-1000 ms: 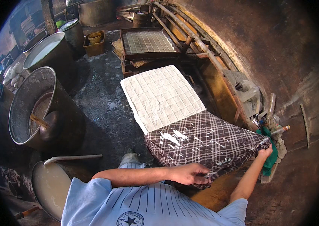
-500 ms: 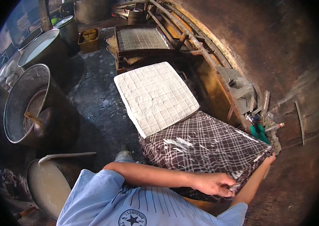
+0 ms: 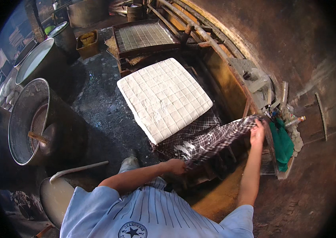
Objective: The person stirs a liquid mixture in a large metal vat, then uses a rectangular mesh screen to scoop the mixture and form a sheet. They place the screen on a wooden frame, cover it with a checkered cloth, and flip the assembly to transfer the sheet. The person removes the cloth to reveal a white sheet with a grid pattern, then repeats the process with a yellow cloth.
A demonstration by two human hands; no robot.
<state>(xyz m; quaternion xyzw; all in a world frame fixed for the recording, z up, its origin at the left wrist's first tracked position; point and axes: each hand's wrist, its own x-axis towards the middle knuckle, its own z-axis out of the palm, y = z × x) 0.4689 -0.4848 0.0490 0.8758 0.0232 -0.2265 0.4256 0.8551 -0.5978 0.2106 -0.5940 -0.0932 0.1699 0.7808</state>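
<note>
One checked cloth, dark brown and white, smeared with white residue: suspended between two bare hands, stretched obliquely, its left part gathered against the near edge of the slab. The left hand is clamped on the cloth's near left end; the right hand is closed on its far right end, raised and set well apart from the left. One thick white slab, squarish, scored with a grid: laid flat just beyond the cloth, its upper face uncovered. One wooden frame, in which a second gridded white sheet is contained: placed beyond the slab. One deep metal vat, in which a wooden handle is seen: stood at the left. One basin of cloudy liquid, crossed at the rim by a pale curved rod: placed at lower left. One green cloth: draped near the right hand
</note>
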